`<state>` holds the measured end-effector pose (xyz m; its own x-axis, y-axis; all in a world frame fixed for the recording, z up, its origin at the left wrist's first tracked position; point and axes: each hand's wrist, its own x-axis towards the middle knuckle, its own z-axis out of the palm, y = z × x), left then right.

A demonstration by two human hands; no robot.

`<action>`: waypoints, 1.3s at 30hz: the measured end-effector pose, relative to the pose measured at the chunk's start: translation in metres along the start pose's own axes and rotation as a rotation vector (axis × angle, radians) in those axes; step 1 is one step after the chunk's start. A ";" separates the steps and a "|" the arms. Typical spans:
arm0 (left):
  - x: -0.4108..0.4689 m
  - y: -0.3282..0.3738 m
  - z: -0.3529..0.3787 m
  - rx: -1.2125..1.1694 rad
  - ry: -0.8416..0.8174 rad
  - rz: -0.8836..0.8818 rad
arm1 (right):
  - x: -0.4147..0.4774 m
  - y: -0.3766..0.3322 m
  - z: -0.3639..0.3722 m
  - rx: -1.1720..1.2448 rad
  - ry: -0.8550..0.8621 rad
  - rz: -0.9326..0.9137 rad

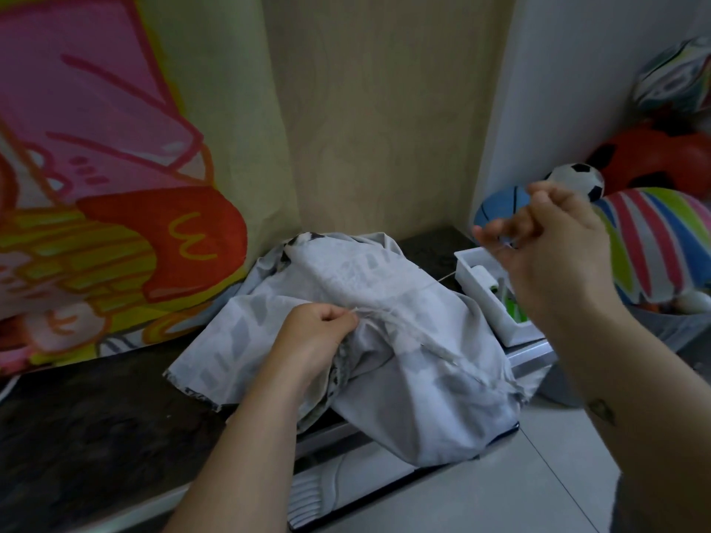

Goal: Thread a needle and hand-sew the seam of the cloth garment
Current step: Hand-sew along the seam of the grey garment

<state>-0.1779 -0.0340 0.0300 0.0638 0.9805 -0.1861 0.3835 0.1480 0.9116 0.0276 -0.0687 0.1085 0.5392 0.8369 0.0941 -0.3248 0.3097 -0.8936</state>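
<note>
A pale grey garment (404,340) lies bunched on the dark counter (96,417), one side hanging over the front edge. My left hand (319,332) pinches the frayed seam (388,315) near the cloth's middle. My right hand (554,240) is raised up and to the right, fingers curled, pinching a thin white thread (446,278). The thread runs taut from that hand down to the seam. The needle itself is too small to make out.
A white sewing-kit box (496,298) with spools stands at the counter's right end, under my right hand. A colourful printed cloth (115,186) hangs at the left. Several balls (654,240) pile up at the right. Pale floor tiles (519,486) lie below.
</note>
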 end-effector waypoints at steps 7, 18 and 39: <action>-0.003 0.005 0.002 0.003 0.004 0.016 | -0.014 0.028 0.001 -0.960 -0.628 0.045; -0.008 0.008 -0.001 -0.018 -0.068 0.034 | -0.016 0.050 0.003 -1.226 -0.595 -0.282; 0.002 0.004 0.001 -0.026 0.048 0.054 | -0.014 0.025 -0.005 -0.190 -0.968 0.827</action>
<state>-0.1752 -0.0320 0.0330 0.0390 0.9921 -0.1191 0.3570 0.0974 0.9290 0.0160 -0.0750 0.0830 -0.5752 0.7580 -0.3074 -0.1324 -0.4571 -0.8795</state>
